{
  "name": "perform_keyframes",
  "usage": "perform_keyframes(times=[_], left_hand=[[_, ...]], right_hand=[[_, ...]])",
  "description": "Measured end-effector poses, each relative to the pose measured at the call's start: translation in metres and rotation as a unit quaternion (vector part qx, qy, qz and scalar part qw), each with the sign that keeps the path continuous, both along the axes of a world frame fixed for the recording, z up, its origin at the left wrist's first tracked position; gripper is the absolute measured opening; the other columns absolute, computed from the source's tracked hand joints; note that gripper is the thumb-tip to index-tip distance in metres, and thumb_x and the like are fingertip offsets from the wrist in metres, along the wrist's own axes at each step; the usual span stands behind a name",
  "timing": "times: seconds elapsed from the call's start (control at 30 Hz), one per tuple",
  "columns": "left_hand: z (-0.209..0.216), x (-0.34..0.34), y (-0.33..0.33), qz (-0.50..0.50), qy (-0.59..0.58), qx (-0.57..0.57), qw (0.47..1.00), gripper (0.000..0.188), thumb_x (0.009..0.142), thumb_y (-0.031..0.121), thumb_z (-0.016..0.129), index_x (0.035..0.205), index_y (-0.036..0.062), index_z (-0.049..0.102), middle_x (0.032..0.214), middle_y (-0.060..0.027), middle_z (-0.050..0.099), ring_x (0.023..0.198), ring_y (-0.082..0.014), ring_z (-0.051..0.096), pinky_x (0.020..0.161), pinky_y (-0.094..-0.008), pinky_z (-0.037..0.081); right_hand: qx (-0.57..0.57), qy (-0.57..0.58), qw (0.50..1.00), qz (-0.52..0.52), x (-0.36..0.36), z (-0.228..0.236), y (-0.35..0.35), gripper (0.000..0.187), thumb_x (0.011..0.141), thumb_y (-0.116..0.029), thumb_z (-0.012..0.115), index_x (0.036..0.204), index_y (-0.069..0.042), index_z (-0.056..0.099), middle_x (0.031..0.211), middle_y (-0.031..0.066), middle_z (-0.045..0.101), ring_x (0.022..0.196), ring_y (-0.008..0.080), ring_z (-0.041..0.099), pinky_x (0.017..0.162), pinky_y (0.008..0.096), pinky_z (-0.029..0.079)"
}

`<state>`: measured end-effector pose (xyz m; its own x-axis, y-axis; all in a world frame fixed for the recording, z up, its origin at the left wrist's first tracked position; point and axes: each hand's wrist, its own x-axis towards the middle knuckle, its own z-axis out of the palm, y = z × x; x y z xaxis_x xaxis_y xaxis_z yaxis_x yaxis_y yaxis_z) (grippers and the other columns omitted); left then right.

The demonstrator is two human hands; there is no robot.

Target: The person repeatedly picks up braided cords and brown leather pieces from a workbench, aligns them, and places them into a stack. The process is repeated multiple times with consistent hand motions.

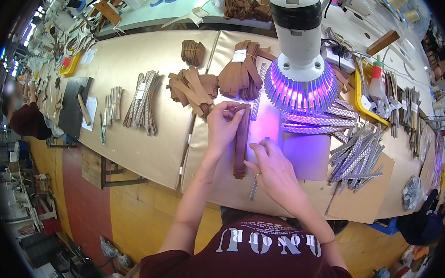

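Observation:
A stack of long brown leather-like strips [240, 147] lies upright in the view on the table in front of me. My left hand [223, 124] is closed at its far end, thumb and fingertips pinching a brown strip. On the right side of the stack, my right hand [273, 167] has curled fingers. A narrow grey braided strip [254, 188] sticks out below it, seemingly held against the palm. The right thumb is close to the near end of the brown stack. Beyond my hands lie loose brown strips [191, 87] and a banded brown bundle [241, 74].
A lamp with a ribbed head [301, 83] and purple light hangs low over the right side. Braided strips [358, 156] lie on cardboard at right. Bundled braided strips [143, 100], a hammer [84, 107] on a black board and a yellow tray [362, 97] also occupy the table.

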<state>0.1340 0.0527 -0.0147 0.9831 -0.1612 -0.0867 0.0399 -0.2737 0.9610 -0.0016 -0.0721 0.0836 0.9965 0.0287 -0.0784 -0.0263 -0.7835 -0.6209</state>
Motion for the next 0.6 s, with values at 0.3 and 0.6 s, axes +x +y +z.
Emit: perform_keyframes(times=[0.3, 0.6], left_hand=[[-0.005, -0.018, 0.008, 0.017, -0.112, -0.077, 0.991, 0.008, 0.086, 0.004, 0.071, 0.087, -0.0002, 0.064, 0.091, -0.0036, 0.068, 0.071, -0.0058, 0.058, 0.06, -0.0193, 0.043], [0.038, -0.046, 0.056, 0.052, 0.021, -0.268, 0.962, 0.017, 0.09, -0.002, 0.061, 0.106, 0.0028, 0.054, 0.091, -0.0051, 0.065, 0.079, -0.0114, 0.063, 0.073, -0.0232, 0.049]], right_hand=[[0.009, -0.109, 0.994, -0.004, 0.029, -0.035, 0.011, 0.052, 0.086, -0.018, 0.069, 0.126, 0.006, 0.047, 0.127, 0.025, 0.051, 0.116, 0.0405, 0.05, 0.096, 0.0466, 0.044], [0.08, -0.028, 0.996, -0.015, 0.042, -0.045, 0.008, 0.08, 0.078, -0.039, 0.077, 0.133, 0.005, 0.04, 0.132, 0.0263, 0.048, 0.123, 0.0408, 0.045, 0.103, 0.0481, 0.036]])
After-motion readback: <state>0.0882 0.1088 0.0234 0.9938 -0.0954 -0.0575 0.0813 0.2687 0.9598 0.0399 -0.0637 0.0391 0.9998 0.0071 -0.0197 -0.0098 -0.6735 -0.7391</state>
